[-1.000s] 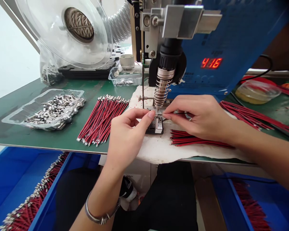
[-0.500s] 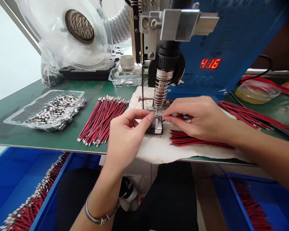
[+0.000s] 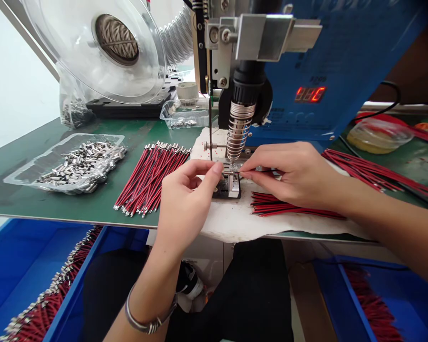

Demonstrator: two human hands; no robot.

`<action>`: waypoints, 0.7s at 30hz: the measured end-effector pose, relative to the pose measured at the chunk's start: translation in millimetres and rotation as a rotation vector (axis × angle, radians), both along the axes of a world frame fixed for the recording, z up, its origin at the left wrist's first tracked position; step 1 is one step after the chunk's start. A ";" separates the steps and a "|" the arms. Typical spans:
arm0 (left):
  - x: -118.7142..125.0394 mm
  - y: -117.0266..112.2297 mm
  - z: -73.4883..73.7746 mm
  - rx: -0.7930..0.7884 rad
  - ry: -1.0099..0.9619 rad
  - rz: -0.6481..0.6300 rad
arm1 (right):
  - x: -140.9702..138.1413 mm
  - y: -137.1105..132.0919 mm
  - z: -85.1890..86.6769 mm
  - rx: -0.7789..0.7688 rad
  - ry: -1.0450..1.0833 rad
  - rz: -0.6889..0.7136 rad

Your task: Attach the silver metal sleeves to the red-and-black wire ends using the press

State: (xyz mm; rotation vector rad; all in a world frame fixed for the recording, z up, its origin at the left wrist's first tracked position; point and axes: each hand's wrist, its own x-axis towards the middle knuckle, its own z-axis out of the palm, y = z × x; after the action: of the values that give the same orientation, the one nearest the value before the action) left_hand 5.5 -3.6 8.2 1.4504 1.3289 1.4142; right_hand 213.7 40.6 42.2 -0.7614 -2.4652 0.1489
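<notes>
My left hand [image 3: 187, 202] is closed in a pinch, its fingertips at the small metal fixture [image 3: 230, 184] under the coiled soldering head [image 3: 237, 135]. What it pinches is too small to name. My right hand [image 3: 292, 173] pinches a thin red-and-black wire [image 3: 267, 167] and holds its end at the same fixture, right below the head's tip. Both hands' fingertips nearly meet there. A loose pile of red wires [image 3: 288, 208] lies on the white cloth [image 3: 231, 221] just below my right hand.
A fan of red wires with metal ends [image 3: 150, 175] lies left of the fixture. A clear tray of metal terminals [image 3: 80, 161] sits further left. A blue machine with a red display [image 3: 309, 94], a clear reel [image 3: 103, 42], more wires [image 3: 371, 173] and blue bins [image 3: 28, 285] surround.
My left fingertips have shifted slightly up and left at the fixture. The red digits on the display have changed. My right hand stays put.
</notes>
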 end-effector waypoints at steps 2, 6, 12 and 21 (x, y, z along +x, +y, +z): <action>0.8 -0.2 1.3 -0.019 -0.035 0.010 | 0.2 0.0 0.0 0.003 -0.003 -0.003; 2.6 -0.8 3.7 -0.025 -0.059 0.018 | 0.3 0.7 0.0 0.021 -0.008 -0.003; 4.1 -1.3 4.7 -0.019 -0.061 0.036 | 1.2 1.5 -0.5 0.076 -0.002 0.028; 4.1 -1.1 3.9 -0.023 -0.059 0.031 | 1.1 1.7 -0.7 0.090 -0.017 0.029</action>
State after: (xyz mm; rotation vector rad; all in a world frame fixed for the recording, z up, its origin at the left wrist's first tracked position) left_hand 9.5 -4.7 12.1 1.3684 1.3315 1.4456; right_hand 214.9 42.2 41.6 -0.6911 -2.4816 0.0423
